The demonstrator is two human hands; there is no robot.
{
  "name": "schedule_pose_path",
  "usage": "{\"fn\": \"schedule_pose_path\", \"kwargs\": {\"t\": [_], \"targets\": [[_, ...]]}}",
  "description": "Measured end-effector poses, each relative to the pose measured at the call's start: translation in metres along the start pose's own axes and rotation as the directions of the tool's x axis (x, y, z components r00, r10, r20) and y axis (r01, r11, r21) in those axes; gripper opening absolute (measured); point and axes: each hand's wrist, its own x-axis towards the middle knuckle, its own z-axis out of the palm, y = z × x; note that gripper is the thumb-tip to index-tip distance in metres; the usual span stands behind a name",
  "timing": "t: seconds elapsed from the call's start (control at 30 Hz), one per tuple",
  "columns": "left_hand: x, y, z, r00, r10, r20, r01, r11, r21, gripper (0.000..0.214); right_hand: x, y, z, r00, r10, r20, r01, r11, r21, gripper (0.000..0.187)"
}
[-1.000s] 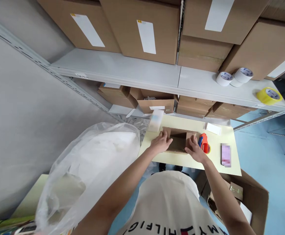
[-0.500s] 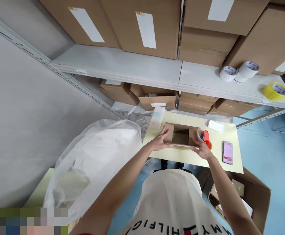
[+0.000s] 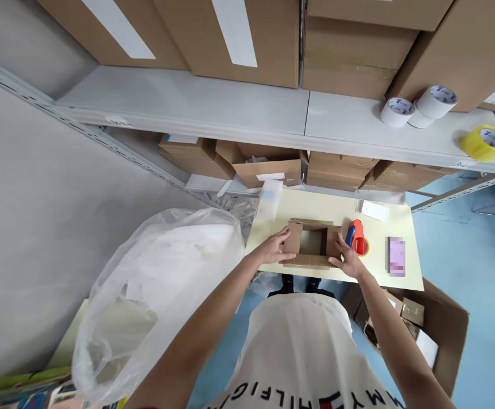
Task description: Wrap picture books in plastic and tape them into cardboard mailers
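A small brown cardboard box (image 3: 311, 261) stands on the pale yellow table, its top open and the inside showing between the flaps. Its short left and right flaps lean inward over the opening. My left hand (image 3: 274, 247) grips the left end, thumb along the near edge and fingers on the side flap. On the opposite end, my right hand (image 3: 347, 259) holds the box in much the same way. Just right of that hand lies a red and blue tape dispenser (image 3: 358, 236). Fingertips on the outer sides are partly hidden.
The table (image 3: 375, 267) also carries a phone (image 3: 396, 257), a white card (image 3: 374, 211) and a translucent sheet (image 3: 270, 200). Behind it, a shelf (image 3: 239, 108) holds large cartons and tape rolls (image 3: 486, 142). A big plastic bag (image 3: 162, 272) stands left, an open carton (image 3: 449, 335) lower right.
The box has come slightly nearer to me, both hands still on its ends. Its near and far long flaps now lie more spread outward. My view has tilted down a little.
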Motion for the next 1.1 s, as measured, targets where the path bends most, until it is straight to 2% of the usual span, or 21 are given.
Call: {"fn": "schedule_pose_path", "kwargs": {"t": [0.1, 0.17, 0.2, 0.27, 0.33, 0.37, 0.43, 0.5, 0.53, 0.63, 0.7, 0.83, 0.97, 1.1], "targets": [[0.007, -0.006, -0.008, 0.993, 0.030, 0.110, -0.040, 0.996, 0.083, 0.124, 0.009, 0.003, -0.016, 0.989, 0.015, 0.147, -0.023, 0.998, 0.054, 0.092], [0.007, -0.012, -0.005, 0.994, 0.056, 0.097, -0.068, 0.990, 0.121, 0.132, 0.011, 0.005, -0.019, 0.985, 0.014, 0.172, -0.029, 0.996, 0.085, 0.094], [0.007, -0.014, -0.001, 0.997, 0.063, 0.053, -0.069, 0.990, 0.121, 0.124, 0.011, 0.005, -0.018, 0.991, 0.018, 0.132, -0.032, 0.994, 0.104, 0.089], [0.009, -0.019, 0.010, 0.996, 0.036, -0.082, -0.031, 0.997, 0.065, 0.089, 0.012, 0.006, -0.012, 0.998, 0.052, -0.035, -0.046, 0.987, 0.155, 0.070], [0.013, -0.022, 0.022, 0.972, -0.036, -0.231, 0.031, 0.999, -0.025, 0.058, 0.017, 0.007, -0.007, 0.974, 0.098, -0.203, -0.058, 0.979, 0.193, 0.060], [0.016, -0.023, 0.028, 0.950, -0.079, -0.301, 0.059, 0.996, -0.072, 0.051, 0.021, 0.007, -0.007, 0.958, 0.110, -0.264, -0.059, 0.980, 0.192, 0.063], [0.023, -0.025, 0.037, 0.898, -0.146, -0.414, 0.089, 0.984, -0.155, 0.051, 0.031, 0.005, -0.010, 0.942, 0.090, -0.322, -0.048, 0.990, 0.135, 0.086], [0.028, -0.028, 0.042, 0.858, -0.181, -0.480, 0.088, 0.974, -0.210, 0.057, 0.040, 0.003, -0.017, 0.953, 0.021, -0.304, -0.010, 0.999, 0.037, 0.104], [0.029, -0.029, 0.044, 0.851, -0.186, -0.492, 0.082, 0.971, -0.226, 0.059, 0.044, 0.002, -0.021, 0.963, -0.017, -0.268, 0.014, 1.000, -0.010, 0.104], [0.031, -0.032, 0.045, 0.854, -0.182, -0.487, 0.072, 0.969, -0.236, 0.062, 0.046, 0.002, -0.021, 0.988, -0.101, -0.120, 0.089, 0.991, -0.103, 0.078], [0.032, -0.031, 0.044, 0.868, -0.176, -0.465, 0.074, 0.971, -0.229, 0.062, 0.042, 0.004, -0.014, 0.990, -0.127, -0.061, 0.118, 0.984, -0.136, 0.069], [0.032, -0.024, 0.045, 0.896, -0.181, -0.405, 0.115, 0.977, -0.181, 0.070, 0.029, 0.009, 0.004, 0.991, -0.116, -0.060, 0.104, 0.980, -0.170, 0.078], [0.031, -0.015, 0.056, 0.903, -0.089, -0.420, 0.074, 0.996, -0.053, 0.080, 0.019, 0.015, 0.016, 0.980, -0.086, -0.177, 0.052, 0.981, -0.189, 0.098], [0.035, -0.006, 0.067, 0.954, -0.080, -0.290, 0.092, 0.995, 0.029, 0.089, 0.014, 0.022, 0.024, 0.978, -0.078, -0.193, 0.037, 0.978, -0.205, 0.104]]}}
